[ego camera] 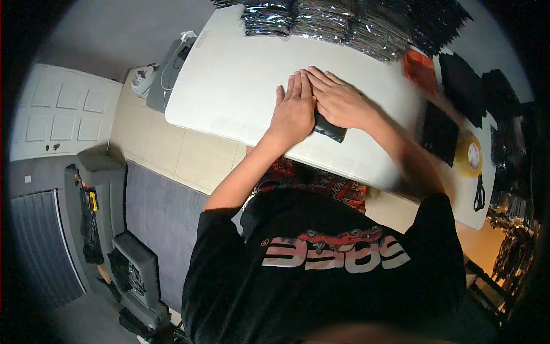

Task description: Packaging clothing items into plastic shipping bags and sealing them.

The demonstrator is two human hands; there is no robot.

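A narrow black folded packet [330, 128], glossy like plastic or fabric, lies on the white table [232, 81] near its front edge. My left hand [294, 114] rests flat over its left side with the fingers stretched out. From the other side my right hand [341, 99] lies flat across the packet, and the fingertips of both hands meet at its far end. Only the near end of the packet shows below my palms; the rest is hidden. Neither hand is closed around it.
Stacks of shiny plastic-wrapped black packets [322, 21] line the table's far side. To the right are a red packet [417, 71], a black flat piece [439, 131], a roll of clear tape [470, 157] and scissors [479, 193]. A grey sofa [114, 202] stands at left.
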